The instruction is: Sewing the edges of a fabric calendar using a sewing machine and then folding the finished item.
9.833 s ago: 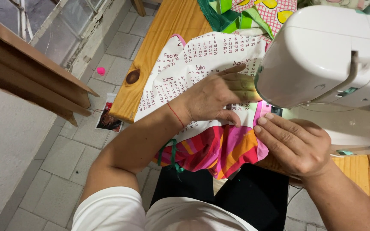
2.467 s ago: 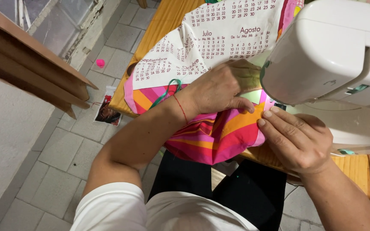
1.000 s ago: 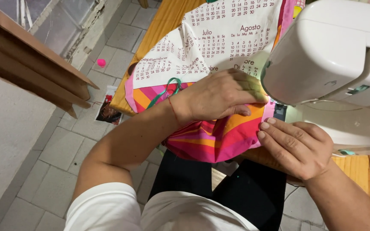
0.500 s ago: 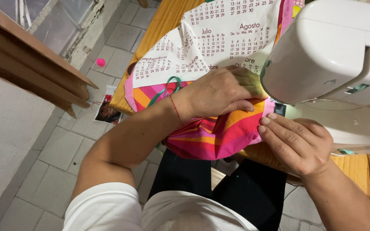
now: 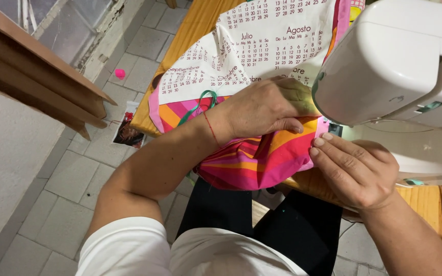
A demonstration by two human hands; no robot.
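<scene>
Beside the white sewing machine (image 5: 400,61), both hands, left hand (image 5: 267,107) and right hand (image 5: 356,168), are pressing flat, fingers together, on striped fabric (image 5: 262,158), best kept taut.

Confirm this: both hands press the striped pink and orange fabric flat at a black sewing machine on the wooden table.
One detail is wrong: the sewing machine is white, not black, as the head view shows. The rest holds: the left hand and right hand both press the striped pink and orange fabric on the wooden table.
</scene>
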